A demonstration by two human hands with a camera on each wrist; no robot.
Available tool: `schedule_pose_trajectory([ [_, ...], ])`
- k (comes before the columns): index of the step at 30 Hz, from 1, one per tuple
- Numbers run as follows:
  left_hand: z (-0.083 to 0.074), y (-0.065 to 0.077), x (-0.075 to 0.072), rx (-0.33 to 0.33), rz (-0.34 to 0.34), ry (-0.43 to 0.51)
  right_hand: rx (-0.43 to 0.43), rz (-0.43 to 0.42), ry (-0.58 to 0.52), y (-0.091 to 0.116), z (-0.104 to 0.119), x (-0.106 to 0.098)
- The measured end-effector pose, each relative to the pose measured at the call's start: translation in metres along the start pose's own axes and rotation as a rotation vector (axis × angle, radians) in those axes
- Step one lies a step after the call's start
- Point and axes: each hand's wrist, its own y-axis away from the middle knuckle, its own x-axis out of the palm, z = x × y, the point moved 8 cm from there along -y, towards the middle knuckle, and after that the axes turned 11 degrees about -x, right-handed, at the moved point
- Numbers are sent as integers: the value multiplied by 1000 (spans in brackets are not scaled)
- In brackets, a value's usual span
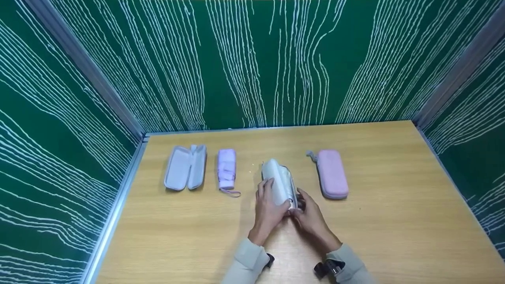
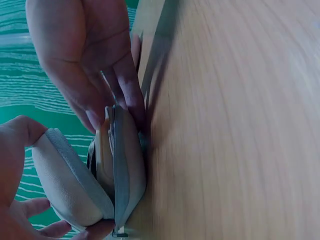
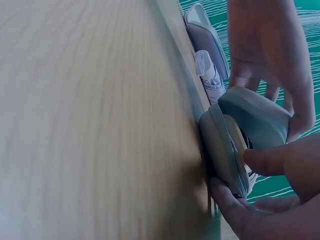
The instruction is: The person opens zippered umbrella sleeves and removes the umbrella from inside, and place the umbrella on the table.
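A pale grey-green zip case (image 1: 277,179) stands part open between both hands, its lid tilted up from its base. My left hand (image 1: 268,207) grips the lid (image 2: 70,180), with the thumb near the case's front end. With the fingers under the base (image 3: 220,155) and the thumb at the opening, my right hand (image 1: 311,215) holds the near end. Inside the case shows the edge of a pale beige item (image 2: 104,155); its kind is hidden. The right wrist view shows the left hand (image 3: 272,65) on the lid's far side.
On the wooden table (image 1: 189,232), an open lilac-grey case (image 1: 177,167) and a folded lilac umbrella (image 1: 226,167) lie to the left. A closed pink case (image 1: 332,173) with a grey strap lies to the right. Green walls (image 1: 236,63) with white lines border the table.
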Motion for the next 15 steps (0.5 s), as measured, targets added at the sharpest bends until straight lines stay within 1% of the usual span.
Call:
schedule_pose_trajectory([
  [3,2,-1,-4,-6,-5,50,16,3,-10,0,-1,0],
  [8,6,-3,-9,-23,7,118,39,5,-114,0,-3,1],
  [10,9,-3,-11,-31,7,137,47,6,-154,0,-4,1],
  [15,14,-2,-16,-39,-5,156,71,2,-188,0,-5,0],
])
